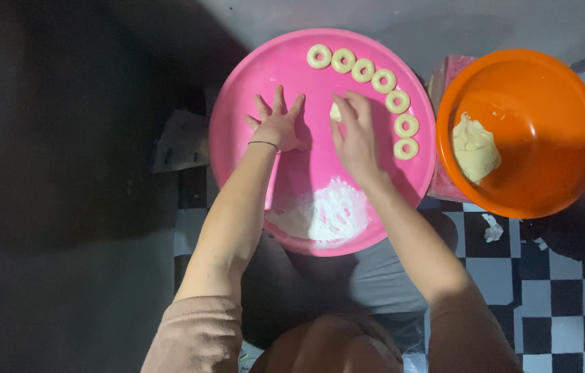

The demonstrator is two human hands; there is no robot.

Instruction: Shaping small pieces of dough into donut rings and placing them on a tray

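Dough piece (335, 111) under rt fingers (352, 110) (axis unclear)

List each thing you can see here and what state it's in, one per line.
Left hand: open, fingers spread, flat on the tray.
Right hand: pinching a small dough piece.
Pink tray: holding seven dough rings and a flour pile.
Orange bowl: holding a dough lump.

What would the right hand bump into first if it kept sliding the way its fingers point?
The right hand points up the pink tray, its fingertips on a small dough piece. Past that, it would probably meet the curved row of dough rings, though exact aim is unclear.
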